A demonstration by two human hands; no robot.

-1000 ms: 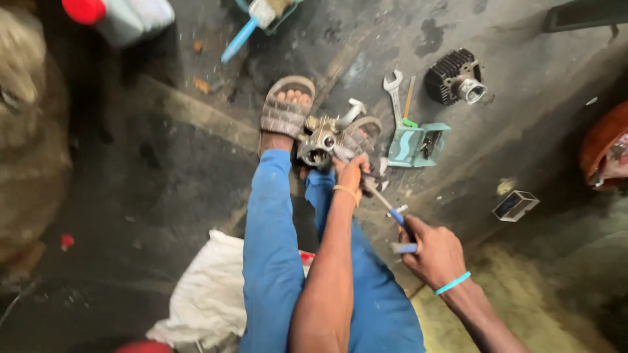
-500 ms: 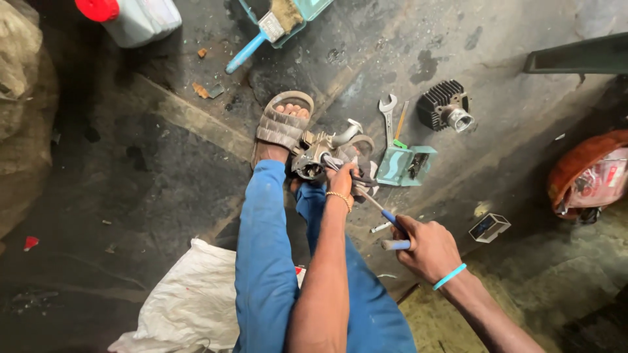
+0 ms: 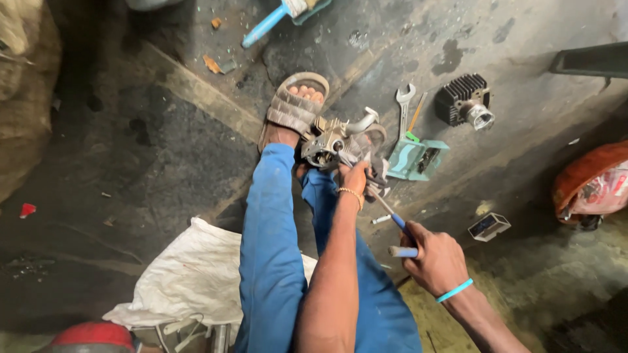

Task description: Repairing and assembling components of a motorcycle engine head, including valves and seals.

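A metal engine part (image 3: pixel 333 140) rests on the floor between my two sandalled feet. My left hand (image 3: pixel 355 178) is closed on it, with a thin bracelet on the wrist. My right hand (image 3: pixel 437 261), with a light blue wristband, grips a T-shaped tool (image 3: pixel 398 225) with a blue handle. The tool's thin shaft runs up and left to the engine part beside my left hand. My legs in blue trousers lie under both arms.
A spanner (image 3: pixel 403 101), a teal box (image 3: pixel 417 158) and a finned black engine cylinder (image 3: pixel 464 98) lie to the right. A small open box (image 3: pixel 488 226) sits further right, an orange bag (image 3: pixel 592 183) at the edge. White cloth (image 3: pixel 190 278) lies lower left.
The view has shifted down and a little left, so the objects on the floor sit lower in the picture. Both hands keep the same grip on the engine part and the tool.
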